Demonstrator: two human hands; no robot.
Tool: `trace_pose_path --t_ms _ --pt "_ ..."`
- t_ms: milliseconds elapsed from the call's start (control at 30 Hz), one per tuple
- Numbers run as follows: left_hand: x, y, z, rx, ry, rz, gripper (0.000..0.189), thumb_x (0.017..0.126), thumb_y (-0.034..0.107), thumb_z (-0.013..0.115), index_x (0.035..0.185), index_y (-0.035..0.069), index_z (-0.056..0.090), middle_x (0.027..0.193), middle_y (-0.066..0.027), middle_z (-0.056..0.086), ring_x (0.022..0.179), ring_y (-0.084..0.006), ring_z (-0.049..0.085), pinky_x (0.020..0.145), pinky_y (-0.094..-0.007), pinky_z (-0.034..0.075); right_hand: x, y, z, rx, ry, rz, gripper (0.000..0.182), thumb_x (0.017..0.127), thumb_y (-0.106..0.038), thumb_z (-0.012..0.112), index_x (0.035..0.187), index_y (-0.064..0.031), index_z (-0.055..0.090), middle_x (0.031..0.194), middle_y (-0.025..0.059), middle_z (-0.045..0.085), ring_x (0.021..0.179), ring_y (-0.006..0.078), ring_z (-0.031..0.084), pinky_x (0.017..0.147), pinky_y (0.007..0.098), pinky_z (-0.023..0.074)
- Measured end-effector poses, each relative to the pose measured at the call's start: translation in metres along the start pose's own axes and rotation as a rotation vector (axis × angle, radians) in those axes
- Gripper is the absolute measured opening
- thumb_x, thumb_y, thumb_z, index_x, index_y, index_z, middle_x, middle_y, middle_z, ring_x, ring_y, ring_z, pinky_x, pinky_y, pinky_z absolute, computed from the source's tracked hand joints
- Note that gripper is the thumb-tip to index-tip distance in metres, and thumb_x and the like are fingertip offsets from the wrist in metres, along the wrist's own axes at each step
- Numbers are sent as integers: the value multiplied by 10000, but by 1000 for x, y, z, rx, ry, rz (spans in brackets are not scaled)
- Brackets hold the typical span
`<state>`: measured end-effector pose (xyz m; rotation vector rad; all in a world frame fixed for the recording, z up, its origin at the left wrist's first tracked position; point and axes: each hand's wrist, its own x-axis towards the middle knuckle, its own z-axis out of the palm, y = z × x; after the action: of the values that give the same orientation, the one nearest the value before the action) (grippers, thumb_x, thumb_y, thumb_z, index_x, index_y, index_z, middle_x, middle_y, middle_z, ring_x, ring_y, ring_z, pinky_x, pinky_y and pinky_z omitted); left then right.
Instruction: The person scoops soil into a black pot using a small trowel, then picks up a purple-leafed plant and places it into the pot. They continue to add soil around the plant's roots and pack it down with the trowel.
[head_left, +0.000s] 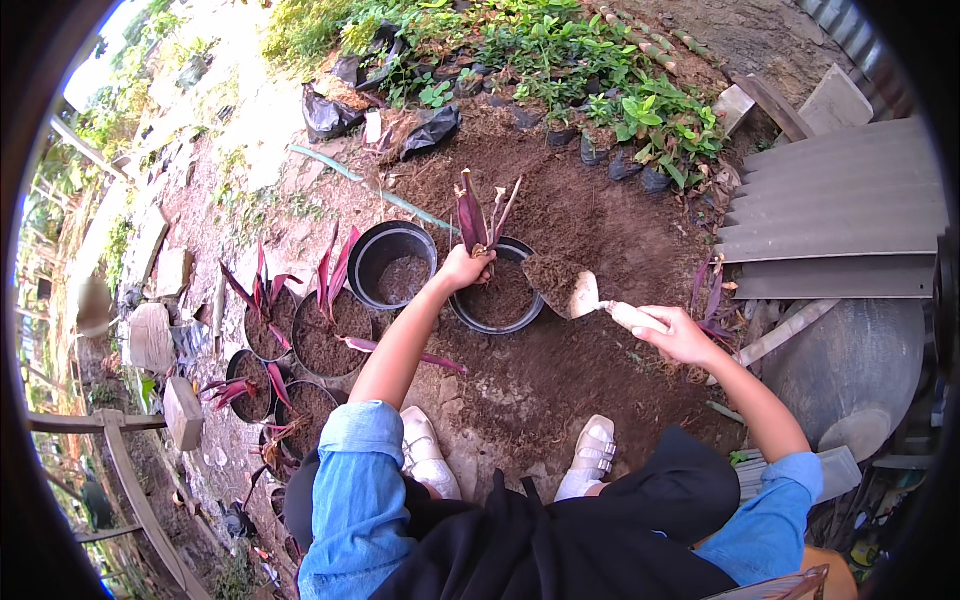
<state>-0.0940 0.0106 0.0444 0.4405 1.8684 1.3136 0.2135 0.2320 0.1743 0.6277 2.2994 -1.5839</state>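
Observation:
My left hand (466, 268) grips the base of a purple-leaved plant (472, 217) over a black plastic pot (496, 327). Dark soil (501, 296) lies inside that pot, and the plant's lower end is hidden by my hand. In my right hand (679, 335) is the pale handle of a garden trowel (583, 295). Its blade carries a heap of soil (555, 276) at the pot's right rim; whether it touches the rim I cannot tell. Just left stands another black pot (391, 264) with a little soil at its bottom.
Several potted purple plants (334, 330) stand at the left. A cut purple leaf (442, 363) lies on the ground before my feet. Loose soil (600, 217) spreads behind and right of the pot. Bagged seedlings (570, 82) fill the back; corrugated sheets (840, 202) lie at right.

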Motion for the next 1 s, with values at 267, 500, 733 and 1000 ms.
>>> trace_pose_path --t_ms 267,500,733,1000 --pt "-5 14 1 31 -71 -67 160 871 190 580 906 37 551 742 1 557 597 -81 549 533 -241 489 46 -35 54 59 -294 126 341 890 -348 536 948 -15 570 584 22 498 400 90 482 343 228 378" --pt "-2 14 3 73 -71 -47 160 856 160 595 892 8 564 672 -51 583 560 -124 586 493 -266 498 104 -43 81 450 -367 527 349 928 -354 451 1001 -20 519 639 30 512 392 78 444 299 211 341" --pt "-2 11 1 55 -89 -34 186 865 200 590 846 22 541 669 -27 561 582 -105 562 510 -256 472 82 -69 68 373 -380 496 385 916 -388 453 1000 -18 517 645 38 491 415 85 465 313 210 349" --pt "1 6 0 69 -71 -8 193 854 188 588 892 -2 584 681 -60 600 569 -127 594 514 -276 496 97 -67 91 224 -360 421 254 935 -284 423 930 -38 485 585 30 464 363 88 442 278 217 340"
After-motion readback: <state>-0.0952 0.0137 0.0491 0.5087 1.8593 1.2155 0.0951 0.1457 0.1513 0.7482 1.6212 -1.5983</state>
